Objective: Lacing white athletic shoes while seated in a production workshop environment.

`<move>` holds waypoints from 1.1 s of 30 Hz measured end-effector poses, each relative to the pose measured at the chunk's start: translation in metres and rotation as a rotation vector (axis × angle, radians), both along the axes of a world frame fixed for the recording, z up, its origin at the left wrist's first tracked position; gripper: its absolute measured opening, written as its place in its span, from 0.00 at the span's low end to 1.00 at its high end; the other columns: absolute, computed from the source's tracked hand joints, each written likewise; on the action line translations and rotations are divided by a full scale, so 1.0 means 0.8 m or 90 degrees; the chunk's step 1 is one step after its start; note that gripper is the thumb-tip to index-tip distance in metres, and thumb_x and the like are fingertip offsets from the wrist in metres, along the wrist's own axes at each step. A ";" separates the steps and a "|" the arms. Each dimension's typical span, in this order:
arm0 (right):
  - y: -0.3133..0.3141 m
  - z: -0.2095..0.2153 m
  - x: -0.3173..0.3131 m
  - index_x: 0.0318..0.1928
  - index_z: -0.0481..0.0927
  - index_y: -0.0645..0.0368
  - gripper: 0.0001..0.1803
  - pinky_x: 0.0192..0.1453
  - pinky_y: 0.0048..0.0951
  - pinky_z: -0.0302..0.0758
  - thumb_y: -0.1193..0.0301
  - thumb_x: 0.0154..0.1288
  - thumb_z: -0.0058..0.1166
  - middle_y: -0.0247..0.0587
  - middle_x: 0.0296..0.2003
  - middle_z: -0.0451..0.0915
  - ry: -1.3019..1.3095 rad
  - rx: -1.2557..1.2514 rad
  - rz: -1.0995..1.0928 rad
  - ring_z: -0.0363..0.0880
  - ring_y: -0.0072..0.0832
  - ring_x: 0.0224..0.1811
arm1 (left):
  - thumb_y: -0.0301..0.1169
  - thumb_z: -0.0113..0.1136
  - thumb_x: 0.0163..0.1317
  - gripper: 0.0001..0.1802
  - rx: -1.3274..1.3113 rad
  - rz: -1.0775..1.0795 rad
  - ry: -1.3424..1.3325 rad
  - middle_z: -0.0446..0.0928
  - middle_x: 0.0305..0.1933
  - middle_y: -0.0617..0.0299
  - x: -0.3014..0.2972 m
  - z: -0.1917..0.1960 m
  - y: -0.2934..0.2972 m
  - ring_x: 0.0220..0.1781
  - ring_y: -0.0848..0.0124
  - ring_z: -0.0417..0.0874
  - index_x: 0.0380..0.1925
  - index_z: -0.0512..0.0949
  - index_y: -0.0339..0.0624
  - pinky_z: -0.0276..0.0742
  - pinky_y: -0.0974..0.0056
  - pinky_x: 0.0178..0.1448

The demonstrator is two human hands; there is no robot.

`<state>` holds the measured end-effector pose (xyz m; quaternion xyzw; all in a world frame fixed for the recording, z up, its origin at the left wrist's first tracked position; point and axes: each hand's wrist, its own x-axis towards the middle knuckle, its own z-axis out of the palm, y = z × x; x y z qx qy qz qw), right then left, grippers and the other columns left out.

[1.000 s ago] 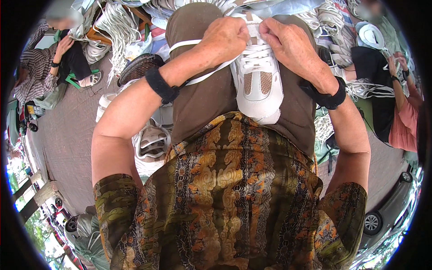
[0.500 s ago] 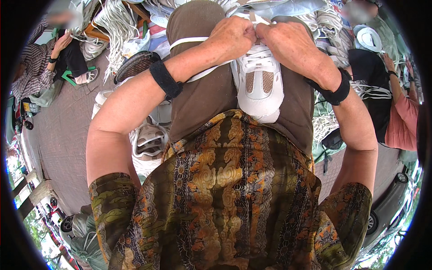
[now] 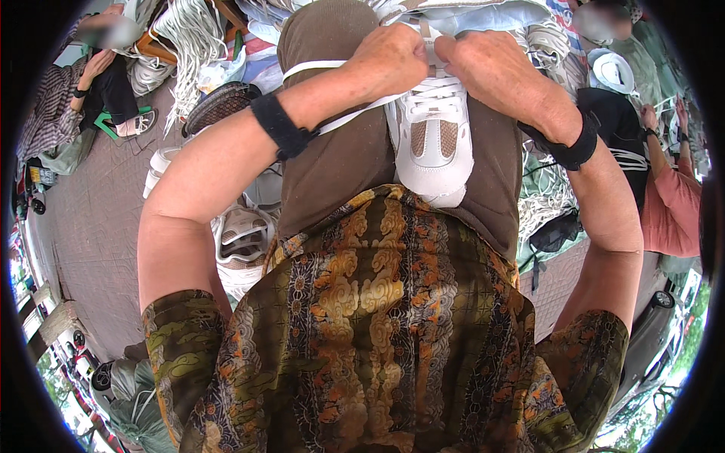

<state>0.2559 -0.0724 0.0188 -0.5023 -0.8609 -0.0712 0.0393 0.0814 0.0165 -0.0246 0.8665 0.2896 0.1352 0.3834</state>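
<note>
A white sneaker [image 3: 436, 170] with brown mesh panels rests on my brown-trousered lap, its toe toward me. White shoelace [image 3: 448, 98] crosses its front in several rows. Over the sneaker's upper part, my left hand [image 3: 391, 59] is closed on the lace, fingers curled in. A loose length loops from there over my left thigh and back under the forearm to the shoe. Just across a narrow gap, my right hand [image 3: 487, 69] pinches at the lacing on the other side. Its fingertips partly hide the lace they grip.
Another white and brown shoe [image 3: 245, 240] lies low beside my left leg, near a dark shoe [image 3: 219, 108]. Bundles of white laces [image 3: 189, 38] hang at the far left. Other people sit at both sides. A dark car [image 3: 651, 332] stands at the lower right.
My hands, touching at the fingertips half a second ago, have drawn slightly apart, uncovering more of the shoe's tongue between them. The sneaker has stayed nearly in place on my lap.
</note>
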 end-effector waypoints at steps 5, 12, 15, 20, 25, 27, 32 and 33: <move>0.009 0.008 -0.021 0.36 0.79 0.66 0.07 0.34 0.41 0.76 0.77 0.57 0.54 0.50 0.23 0.80 -0.103 -0.009 0.102 0.83 0.45 0.32 | 0.28 0.61 0.50 0.09 -0.006 0.033 -0.015 0.82 0.32 0.41 0.005 -0.015 0.000 0.40 0.50 0.86 0.29 0.85 0.35 0.79 0.53 0.47; 0.014 0.027 -0.041 0.33 0.79 0.66 0.05 0.33 0.37 0.76 0.76 0.56 0.54 0.49 0.22 0.79 -0.238 -0.077 0.112 0.83 0.39 0.30 | 0.31 0.60 0.55 0.09 -0.181 -0.028 -0.027 0.82 0.26 0.56 -0.023 0.012 0.012 0.25 0.69 0.82 0.31 0.84 0.36 0.74 0.64 0.27; 0.010 0.041 -0.033 0.36 0.78 0.67 0.07 0.33 0.37 0.75 0.77 0.56 0.54 0.49 0.20 0.78 -0.220 -0.025 0.130 0.82 0.39 0.28 | 0.33 0.58 0.61 0.10 -0.281 -0.053 0.008 0.78 0.23 0.67 -0.040 0.028 0.016 0.22 0.81 0.77 0.35 0.83 0.39 0.62 0.73 0.17; -0.027 0.081 0.046 0.38 0.75 0.65 0.08 0.29 0.44 0.71 0.77 0.58 0.52 0.51 0.18 0.74 -0.268 0.023 0.015 0.79 0.44 0.23 | 0.31 0.54 0.67 0.11 -0.285 -0.060 -0.029 0.73 0.22 0.71 -0.078 0.048 0.040 0.21 0.85 0.73 0.43 0.81 0.40 0.57 0.80 0.18; -0.145 0.120 0.202 0.42 0.72 0.64 0.06 0.31 0.49 0.71 0.73 0.69 0.48 0.58 0.23 0.75 -0.189 -0.011 -0.276 0.78 0.57 0.29 | 0.34 0.58 0.66 0.12 -0.310 -0.118 -0.074 0.74 0.22 0.71 -0.102 0.072 0.051 0.21 0.88 0.72 0.44 0.80 0.38 0.56 0.83 0.18; -0.206 0.116 0.249 0.43 0.72 0.63 0.07 0.30 0.49 0.71 0.72 0.70 0.49 0.59 0.25 0.76 -0.148 0.014 -0.395 0.78 0.57 0.31 | 0.35 0.59 0.66 0.14 -0.269 -0.132 -0.033 0.77 0.25 0.68 -0.097 0.083 0.049 0.26 0.82 0.76 0.45 0.80 0.38 0.67 0.77 0.23; -0.271 0.071 0.267 0.41 0.73 0.60 0.04 0.32 0.47 0.72 0.73 0.70 0.49 0.58 0.29 0.77 -0.004 -0.018 -0.524 0.79 0.56 0.32 | 0.25 0.55 0.65 0.08 -0.436 -0.201 -0.122 0.80 0.29 0.63 -0.045 0.088 0.026 0.29 0.77 0.80 0.40 0.79 0.32 0.73 0.73 0.31; -0.263 0.060 0.252 0.40 0.73 0.60 0.04 0.32 0.45 0.72 0.74 0.70 0.50 0.57 0.29 0.77 0.033 -0.048 -0.597 0.79 0.56 0.32 | 0.24 0.55 0.64 0.08 -0.400 -0.255 -0.149 0.80 0.29 0.63 -0.036 0.088 0.024 0.29 0.77 0.79 0.40 0.79 0.31 0.74 0.73 0.33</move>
